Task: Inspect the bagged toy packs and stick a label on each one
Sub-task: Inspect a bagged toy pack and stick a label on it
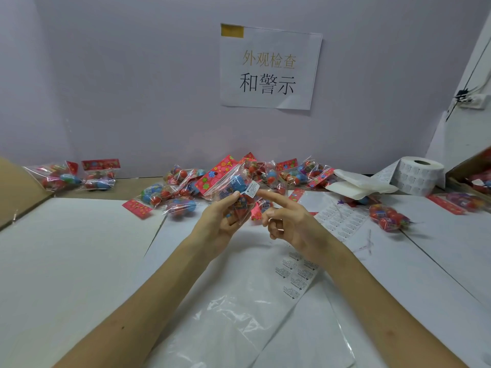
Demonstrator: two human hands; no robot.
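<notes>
Left grip (220, 221) held one toy pack (233, 187) up over the middle of the tabletop (79, 248), thumb on the front, fingers curled behind it. Pack was a clear bag with a red header card printed with coloured flowers; blue and red round toys inside, plus printed inserts too small to read. One white label (252, 189) sat on the bag's front at its right edge: black warning triangle and a word that looked like WARNING, rest of the print too small. Right grip (287, 221) held nothing: index finger straight out with its tip at the label's edge, other fingers curled in; can't tell if it was touching. Wall sign (269, 67) behind read 外观检查 in faded yellow and 和警示 in black, with yellow tape on its top left corner. Counts: 1 pack in hand, 2 packs (77, 175) far left by the wall, 1 lone pack (388, 216) on the right, and a far pile (265, 173) of same-style packs, overlapping too much to count. 1 label roll (419, 176) far right, its tail hanging loose. 2 loose label sheets: one (297, 272) near, under the right forearm, with the same triangle marking; one (342, 219) right of the hands. White folded sheets (356, 184) were stacked beside the roll. A clear plastic bag (231, 314) lay flat near, between the forearms. Cardboard box (473, 171) at the right edge held more red packs, count unclear.
</notes>
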